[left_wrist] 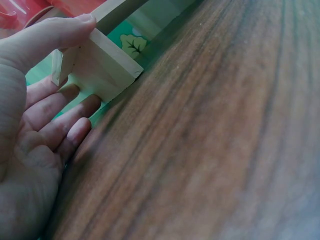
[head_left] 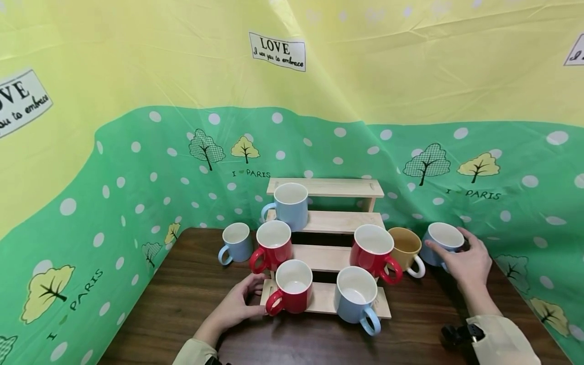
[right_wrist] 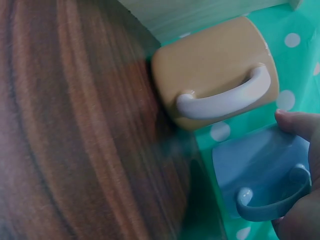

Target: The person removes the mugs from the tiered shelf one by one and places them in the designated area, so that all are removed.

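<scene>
A light wooden tiered shelf (head_left: 323, 296) stands on the table. My left hand (head_left: 237, 304) holds its lower left end, the thumb (left_wrist: 65, 32) along the step's edge and the other fingers by the side panel. On the right, my right hand (head_left: 472, 263) grips a light blue mug (head_left: 443, 237) around its sides near the rim; its handle (right_wrist: 275, 207) shows in the right wrist view. Just left of that mug is a tan mug (head_left: 403, 243) with a white handle. A red mug (head_left: 294, 291) on the bottom step is nearest my left hand.
Another blue mug (head_left: 357, 299) shares the bottom step. Two red mugs, one left (head_left: 272, 248) and one right (head_left: 371, 248), sit a step higher. Above them is a blue mug (head_left: 292, 208). A smaller blue mug (head_left: 237, 243) stands left of the shelf. Green-yellow cloth (head_left: 319, 147) hangs behind.
</scene>
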A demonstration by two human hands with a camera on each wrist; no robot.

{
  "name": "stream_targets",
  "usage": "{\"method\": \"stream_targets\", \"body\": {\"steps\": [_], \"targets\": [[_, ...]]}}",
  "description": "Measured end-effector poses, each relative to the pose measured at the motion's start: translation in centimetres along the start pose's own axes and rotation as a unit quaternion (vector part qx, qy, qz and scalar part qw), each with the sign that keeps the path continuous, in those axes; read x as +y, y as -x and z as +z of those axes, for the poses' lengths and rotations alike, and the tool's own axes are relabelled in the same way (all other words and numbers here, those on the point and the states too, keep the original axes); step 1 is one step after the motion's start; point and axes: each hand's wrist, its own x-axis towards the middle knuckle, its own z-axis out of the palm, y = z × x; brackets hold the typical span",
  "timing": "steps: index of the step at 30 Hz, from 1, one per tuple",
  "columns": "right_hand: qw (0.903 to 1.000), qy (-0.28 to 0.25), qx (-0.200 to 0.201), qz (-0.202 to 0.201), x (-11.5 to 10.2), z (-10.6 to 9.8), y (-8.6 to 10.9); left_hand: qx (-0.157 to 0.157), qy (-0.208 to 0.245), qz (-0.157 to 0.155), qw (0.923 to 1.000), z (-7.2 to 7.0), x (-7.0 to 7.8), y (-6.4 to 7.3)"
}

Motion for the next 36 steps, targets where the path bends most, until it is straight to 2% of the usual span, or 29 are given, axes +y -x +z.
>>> {"method": "stream_targets", "body": {"steps": [7,13,17,20,30,36], "targets": [[1.0000,0.002,0.003,-0.003,0.72,0.41,0.12,0.001,0.003,-0.002,1.0000,0.00,-0.01,-0.08],[0.9999,0.007,-0.007,-0.002,1.05,0.50,0.28,-0.005,-0.005,0.030,0.9995,0.02,-0.05,-0.12],[0.9997,0.008,-0.016,0.014,1.09,0.51,0.54,-0.006,-0.004,0.038,0.9993,0.04,-0.07,-0.09],[0.9995,0.010,-0.022,0.022,1.05,0.48,0.66,-0.005,-0.004,0.034,0.9994,0.03,-0.08,-0.07],[0.9989,0.018,-0.042,0.004,1.03,0.34,0.78,0.003,-0.009,0.010,0.9999,-0.06,-0.08,-0.01],[0.9985,0.022,-0.051,-0.001,1.09,0.20,0.74,0.001,-0.007,0.012,0.9999,0.05,0.10,-0.02]]}}
